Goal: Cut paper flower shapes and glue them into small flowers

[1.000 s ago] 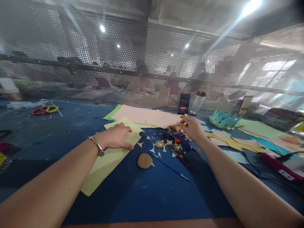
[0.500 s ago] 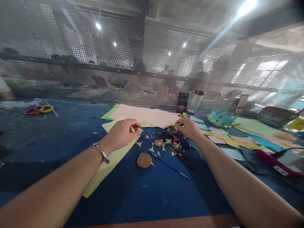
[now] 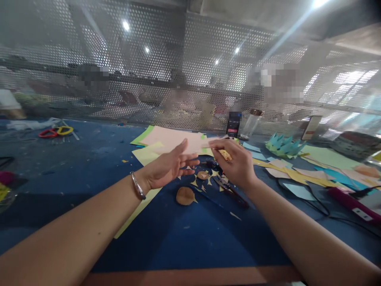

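Observation:
My left hand (image 3: pixel 171 165) is open with its fingers apart, over the yellow-green sheet (image 3: pixel 139 206) and the front of the pink paper (image 3: pixel 175 137). Opposite it, the fingers of my right hand (image 3: pixel 235 161) are closed on a blurred pale pink piece of paper (image 3: pixel 213 142). Bits of green show between that piece and the pink stack. Below my hands lie a round brown disc (image 3: pixel 185 196), a smaller brown disc (image 3: pixel 203 175) and several pointed paper scraps (image 3: pixel 214 173). Dark-handled pliers (image 3: pixel 235 194) rest under my right wrist.
A thin blue brush (image 3: pixel 212 200) lies in front. Scissors (image 3: pixel 56 132) sit far left. At the back stand a phone (image 3: pixel 233 125) and a glass bottle (image 3: pixel 252 124). Rightward are a blue-green paper crown shape (image 3: pixel 284 146), paper strips (image 3: pixel 294 173), black cables and a magenta power strip (image 3: pixel 354 204).
My left hand has opened its fingers and turned, shifting slightly right and down. My right hand has turned over, now with a pale pink paper piece at its fingertips. The view has shifted slightly.

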{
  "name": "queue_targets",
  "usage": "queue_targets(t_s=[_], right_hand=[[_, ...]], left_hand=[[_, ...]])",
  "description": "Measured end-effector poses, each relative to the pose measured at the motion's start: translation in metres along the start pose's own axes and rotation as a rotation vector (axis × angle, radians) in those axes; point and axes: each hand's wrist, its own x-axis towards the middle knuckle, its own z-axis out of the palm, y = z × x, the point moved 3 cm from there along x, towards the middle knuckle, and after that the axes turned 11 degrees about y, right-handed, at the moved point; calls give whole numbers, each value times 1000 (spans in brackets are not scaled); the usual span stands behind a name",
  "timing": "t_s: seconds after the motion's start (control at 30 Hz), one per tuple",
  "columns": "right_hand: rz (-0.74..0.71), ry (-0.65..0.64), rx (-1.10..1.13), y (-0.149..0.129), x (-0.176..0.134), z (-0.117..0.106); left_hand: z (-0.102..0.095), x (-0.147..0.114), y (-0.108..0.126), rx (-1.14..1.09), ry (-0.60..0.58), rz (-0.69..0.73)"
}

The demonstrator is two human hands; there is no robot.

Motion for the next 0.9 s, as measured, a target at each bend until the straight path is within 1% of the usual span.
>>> queue_targets(t_s=[0.1,0.2,0.27,0.37,0.47,0.53,0.6,0.7,0.77,0.8,0.87,0.9], right_hand=[[-90,-80,93,-20,-5,5],[-137,-152,135,-30,-8,9],[-132,-193,134,-32,-9,11],[-38,-195,118,-28,-9,10],[112,-168,94,-20,-10,9],[218,-169,64,-14,-11,9],[304,-134,39,-9,-11,7],[384,12,26,-3,-8,0],[416,108,14,0,-6,-6],[427,136,7,1,-5,-8],[451,130,12,4,-4,-9],[469,96,38,5,-3,-7]], left_hand=[[1,3,2,-181,1,0],[-3,6,2,-253,100,1],[-6,7,6,-277,143,62],[-12,5,16,-291,155,203],[-21,3,24,-285,166,255],[-25,2,27,-307,165,255],[-27,2,26,-321,160,231],[-26,2,24,-307,141,172],[-25,1,24,-295,171,147],[-25,0,24,-289,194,147],[-25,-1,25,-274,213,157],[-24,-1,25,-264,203,164]])
